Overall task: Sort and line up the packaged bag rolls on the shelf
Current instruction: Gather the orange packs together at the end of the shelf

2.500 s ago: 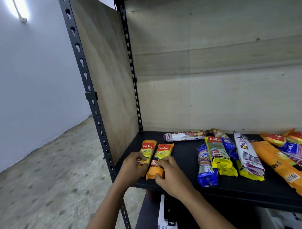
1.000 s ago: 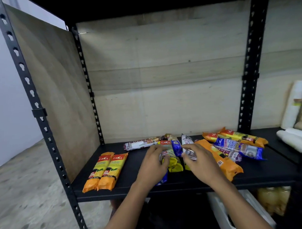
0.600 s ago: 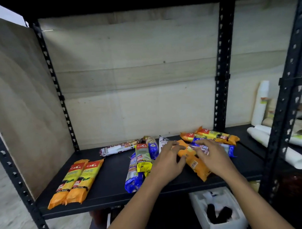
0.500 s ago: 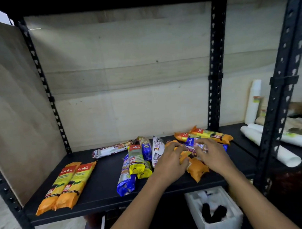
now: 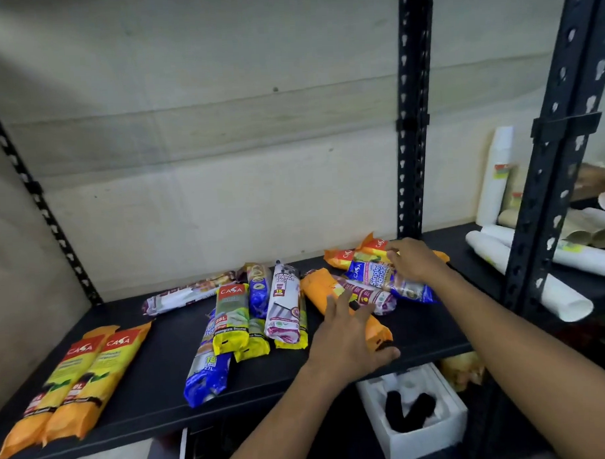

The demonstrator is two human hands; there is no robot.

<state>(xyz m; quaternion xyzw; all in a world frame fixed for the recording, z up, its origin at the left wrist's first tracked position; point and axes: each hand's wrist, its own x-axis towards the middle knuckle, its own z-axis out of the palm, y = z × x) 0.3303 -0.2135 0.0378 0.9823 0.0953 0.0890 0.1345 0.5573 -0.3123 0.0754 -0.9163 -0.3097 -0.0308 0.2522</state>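
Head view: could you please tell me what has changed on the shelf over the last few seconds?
Both hands let go of the two orange-yellow packs, which lie side by side at the left end, and moved right. The left hand lies on the long orange pack; the right hand touches the back orange-yellow packs. The middle packs stayed put.

The shelf (image 5: 155, 371) is black, and its posts (image 5: 412, 156) are black with rows of punched holes. The back panel (image 5: 222, 146) is pale wood grain. The left rolls (image 5: 90, 370) are yellow with orange ends and a red band lettered white. The near blue roll (image 5: 206, 377) has a grey-white panel. The yellow roll (image 5: 230, 317) has a red label and a green panel. The white roll (image 5: 283, 309) has dark lettering and a purple near end. The orange roll (image 5: 318, 285) is mostly orange. The far blue roll (image 5: 367, 273) is lettered white. The foam box (image 5: 451, 416) is white.
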